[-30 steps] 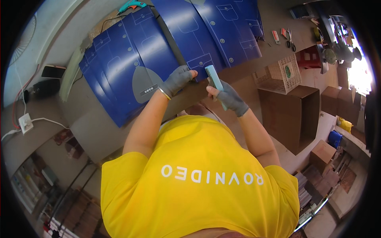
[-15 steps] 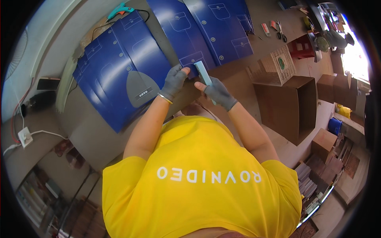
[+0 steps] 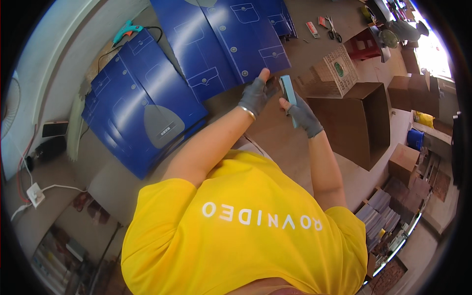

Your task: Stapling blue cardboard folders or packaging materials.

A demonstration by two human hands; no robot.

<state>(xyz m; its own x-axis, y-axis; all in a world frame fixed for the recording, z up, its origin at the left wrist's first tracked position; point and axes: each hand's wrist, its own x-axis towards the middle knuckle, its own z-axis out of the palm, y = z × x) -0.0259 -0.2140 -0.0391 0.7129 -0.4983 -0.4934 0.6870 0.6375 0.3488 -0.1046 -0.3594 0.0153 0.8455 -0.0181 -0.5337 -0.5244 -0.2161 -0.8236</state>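
On the grey-brown table (image 3: 349, 14), blue printed sheets (image 3: 230, 49), black-handled scissors (image 3: 334, 32) and two small red-and-white boxes (image 3: 312, 30)

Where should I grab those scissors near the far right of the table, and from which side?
Probably take the scissors by their dark finger loops, coming from your near side: the loops face you and the blades point away. The right hand holds a light-blue stapler-like tool, so that may need putting down first.
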